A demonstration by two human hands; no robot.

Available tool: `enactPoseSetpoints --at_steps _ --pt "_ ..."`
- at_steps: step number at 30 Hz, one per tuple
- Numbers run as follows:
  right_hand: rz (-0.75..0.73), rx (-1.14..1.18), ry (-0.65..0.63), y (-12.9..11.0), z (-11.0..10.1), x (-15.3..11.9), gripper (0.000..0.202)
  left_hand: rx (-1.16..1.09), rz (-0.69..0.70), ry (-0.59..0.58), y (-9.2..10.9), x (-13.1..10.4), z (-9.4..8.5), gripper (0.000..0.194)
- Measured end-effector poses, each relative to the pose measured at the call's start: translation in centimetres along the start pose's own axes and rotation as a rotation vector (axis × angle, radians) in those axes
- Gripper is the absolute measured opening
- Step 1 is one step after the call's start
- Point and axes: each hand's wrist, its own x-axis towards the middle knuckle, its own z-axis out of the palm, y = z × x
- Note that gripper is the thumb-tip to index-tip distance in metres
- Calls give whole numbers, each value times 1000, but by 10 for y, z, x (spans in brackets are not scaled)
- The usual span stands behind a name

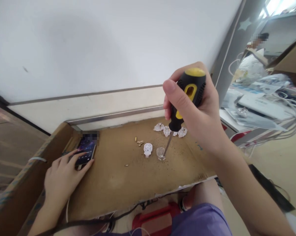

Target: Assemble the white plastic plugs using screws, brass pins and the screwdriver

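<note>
My right hand (199,105) is wrapped round the black and yellow handle of a screwdriver (190,91). The blade slants down, its tip at a clear plastic plug part (160,152) on the cardboard. Just left of that lies a white plug part (148,149). At the left, my left hand (64,173) rests with fingers spread over a phone (86,152) whose screen is lit; the index fingertip is at the screen and the thumb by its lower edge.
Small brass pins (140,142) lie on the cardboard surface (108,186). Several plug parts with pins (167,130) sit in a row behind the screwdriver. A cardboard wall (22,183) stands at the left. Cables (290,114) and bags clutter a right-hand table; a person is partly visible beyond.
</note>
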Motion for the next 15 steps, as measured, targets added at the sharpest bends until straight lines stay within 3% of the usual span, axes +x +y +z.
enactPoseSetpoints --at_steps 12,15 --pt "33 -14 -24 -5 1 -7 16 -4 1 13 -7 -5 6 25" --pt "83 -3 -10 -6 2 -4 16 -132 -3 101 15 -2 3 34"
